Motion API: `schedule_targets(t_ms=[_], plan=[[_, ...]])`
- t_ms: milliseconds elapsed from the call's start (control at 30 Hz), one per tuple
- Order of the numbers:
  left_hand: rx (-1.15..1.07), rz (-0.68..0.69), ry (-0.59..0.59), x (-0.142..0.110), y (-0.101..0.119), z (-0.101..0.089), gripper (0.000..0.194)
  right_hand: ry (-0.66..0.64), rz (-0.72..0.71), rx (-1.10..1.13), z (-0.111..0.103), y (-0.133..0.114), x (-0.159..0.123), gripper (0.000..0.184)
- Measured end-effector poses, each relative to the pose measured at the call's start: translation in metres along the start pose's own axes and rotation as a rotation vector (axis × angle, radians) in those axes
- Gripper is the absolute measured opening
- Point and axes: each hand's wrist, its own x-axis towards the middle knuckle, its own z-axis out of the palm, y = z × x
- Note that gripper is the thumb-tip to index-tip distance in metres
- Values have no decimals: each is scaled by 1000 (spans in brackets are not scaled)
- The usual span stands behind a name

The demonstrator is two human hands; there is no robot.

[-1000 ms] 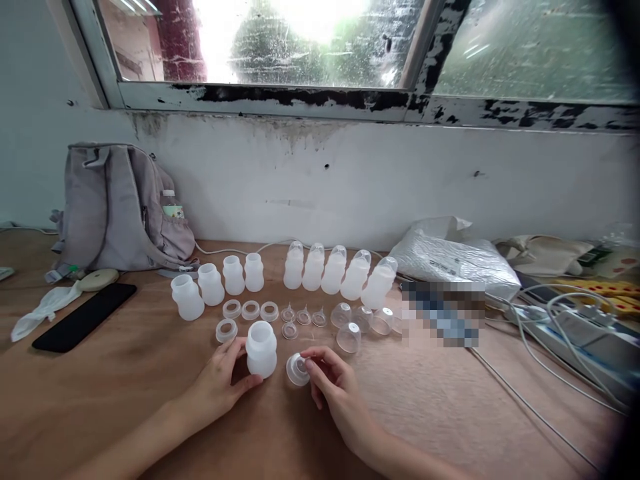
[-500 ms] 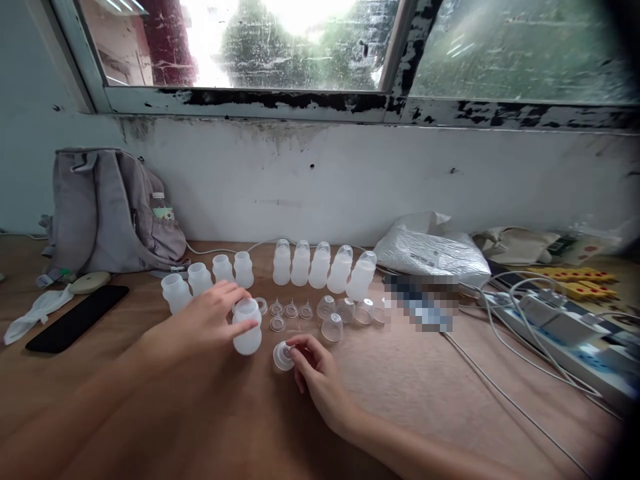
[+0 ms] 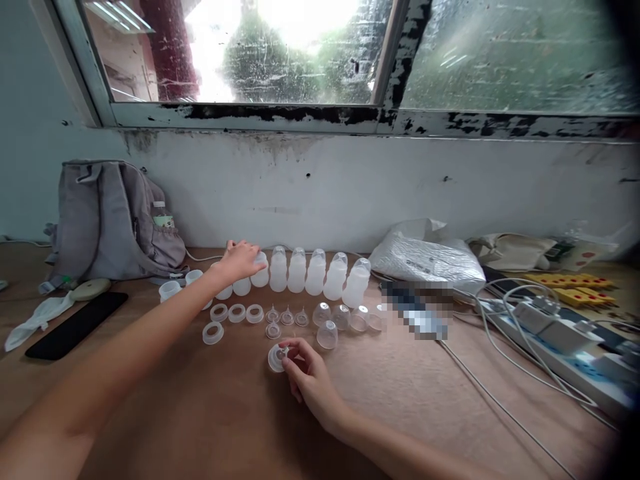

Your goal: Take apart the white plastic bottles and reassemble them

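Note:
Out at the back row, my left hand (image 3: pixel 240 259) has its fingers round the top of an uncapped, frosted baby bottle (image 3: pixel 259 275) that stands at the end of the row of capped bottles (image 3: pixel 297 270). Other open bottles (image 3: pixel 170 289) are to its left, partly hidden by my hand and forearm. My right hand (image 3: pixel 306 367), low in the middle, pinches a clear bottle nipple set in a collar ring (image 3: pixel 277 358), near the tabletop. Between the hands lie several collar rings (image 3: pixel 237 313), several loose nipples (image 3: pixel 287 316) and, to the right, several clear dome caps (image 3: pixel 327 335).
A grey backpack (image 3: pixel 107 220) leans on the wall at left, with a black flat case (image 3: pixel 77 325) before it. At right are a silvery plastic package (image 3: pixel 427 253), a power strip (image 3: pixel 565 347) with plugs, and loose cables (image 3: pixel 493 390).
My left hand has carried the open bottle from the front back to the row beside the capped bottles, uncovering the collar rings. My right hand keeps hold of the nipple and ring. The view has tilted slightly.

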Motion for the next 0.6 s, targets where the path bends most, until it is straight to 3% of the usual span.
schedule_targets(t_ms=[200, 400, 533, 600], plan=[[12, -33, 1, 2, -5, 27, 40, -46, 2, -17, -3, 1, 3, 16], [-5, -21, 119, -4, -1, 24, 41, -101, 42, -69, -8, -1, 7, 28], [-54, 24, 251, -38, 19, 18, 35, -145, 100, -225, -16, -6, 12, 29], [-198, 146, 307, -70, 32, 22, 26, -165, 73, -335, -19, -7, 16, 25]])
